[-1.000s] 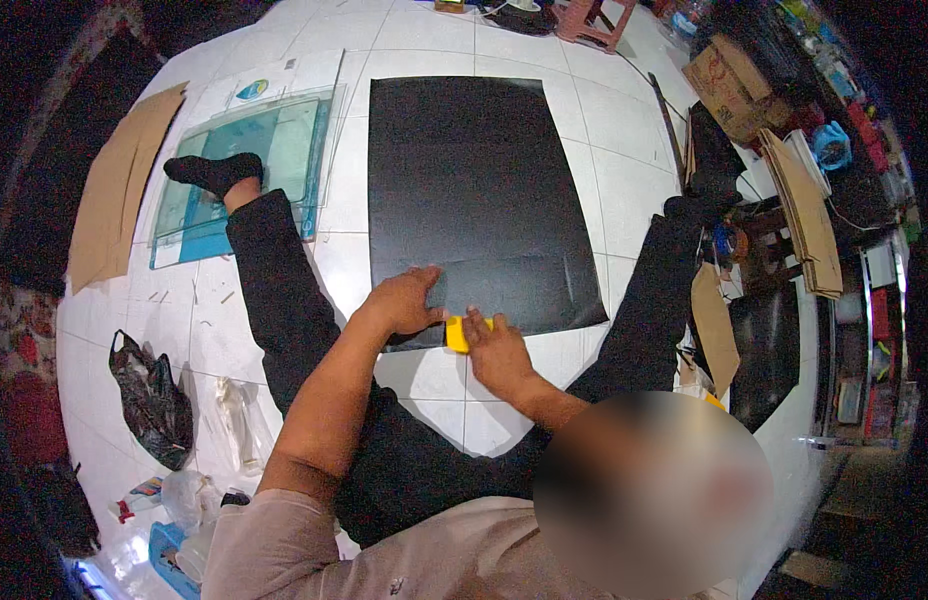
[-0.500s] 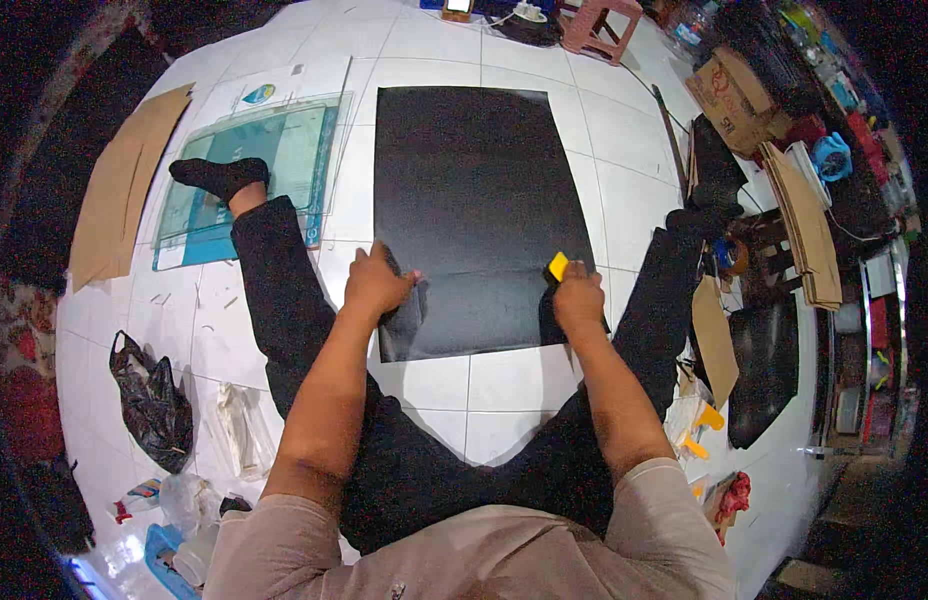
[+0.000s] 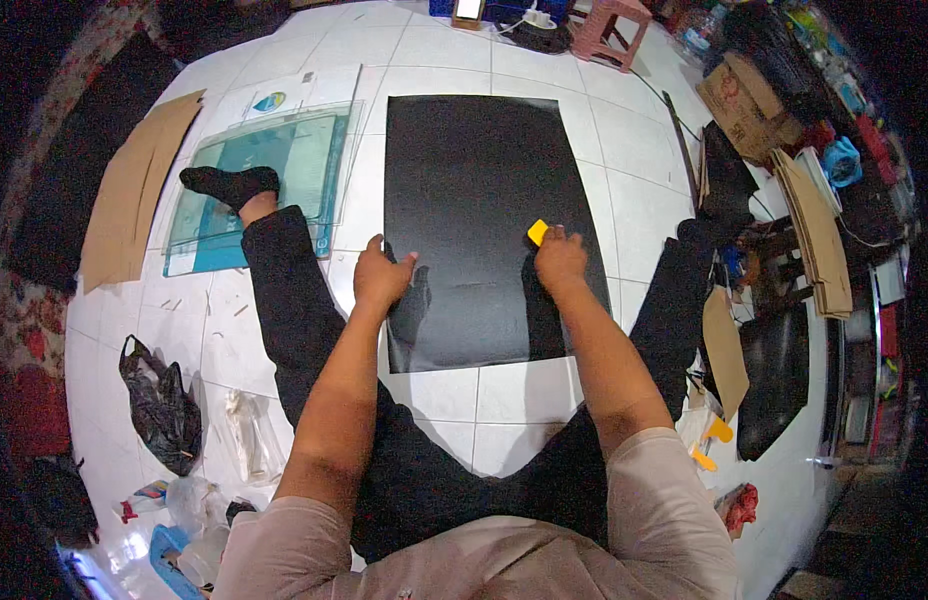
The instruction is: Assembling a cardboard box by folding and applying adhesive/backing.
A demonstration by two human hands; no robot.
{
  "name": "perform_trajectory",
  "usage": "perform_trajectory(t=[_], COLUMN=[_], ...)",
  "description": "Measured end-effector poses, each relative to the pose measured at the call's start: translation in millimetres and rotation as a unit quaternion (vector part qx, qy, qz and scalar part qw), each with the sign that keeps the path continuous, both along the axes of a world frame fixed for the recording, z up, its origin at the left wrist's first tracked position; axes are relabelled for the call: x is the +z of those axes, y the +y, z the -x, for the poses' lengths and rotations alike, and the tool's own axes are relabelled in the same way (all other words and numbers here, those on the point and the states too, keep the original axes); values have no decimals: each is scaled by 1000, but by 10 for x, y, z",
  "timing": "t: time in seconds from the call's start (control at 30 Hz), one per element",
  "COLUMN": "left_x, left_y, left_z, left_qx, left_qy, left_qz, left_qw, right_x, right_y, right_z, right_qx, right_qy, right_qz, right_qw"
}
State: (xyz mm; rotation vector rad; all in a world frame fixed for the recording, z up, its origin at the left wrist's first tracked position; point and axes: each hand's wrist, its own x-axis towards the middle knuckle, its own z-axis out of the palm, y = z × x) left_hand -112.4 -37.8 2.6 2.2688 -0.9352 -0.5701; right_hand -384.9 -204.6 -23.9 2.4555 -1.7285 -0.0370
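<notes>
The left hand (image 3: 382,277) lies flat, fingers spread, on the large black rectangular sheet (image 3: 479,190) — the right hand (image 3: 561,260) grips a small yellow plastic scraper (image 3: 537,232) against it.

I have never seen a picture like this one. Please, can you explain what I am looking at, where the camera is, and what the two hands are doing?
There is no machine here: a person sits on a white tiled floor with legs spread, and a wide-angle camera worn on the head looks down, so straight lines bend near the rim. Between the legs lies a large black sheet. The left hand presses flat on the sheet's left edge. The right hand rests on the sheet with its grip on a small yellow scraper. By the left foot lies a greenish glass pane, with brown cardboard further left. A black plastic bag lies lower left, and cardboard boxes stand at the right.
</notes>
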Motion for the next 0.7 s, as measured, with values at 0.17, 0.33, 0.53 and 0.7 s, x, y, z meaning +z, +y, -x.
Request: perform_trajectory(t=[0.17, 0.33, 0.53, 0.7], left_x=[-51, -226, -457, -111], left_y=[21, -33, -60, -26], left_z=[-150, -338, -480, -286], left_qx=[44, 117, 75, 51], left_qy=[43, 68, 431, 523], left_qz=[5, 18, 115, 230], left_qw=[998, 991, 892, 819], right_x=[101, 124, 274, 810], right_y=[7, 213, 764, 1715], right_z=[-70, 19, 113, 320], right_qx=[-1, 33, 118, 326], right_qy=[9, -5, -42, -152], right_qz=[-38, -83, -104, -210], right_qw=[999, 996, 987, 909])
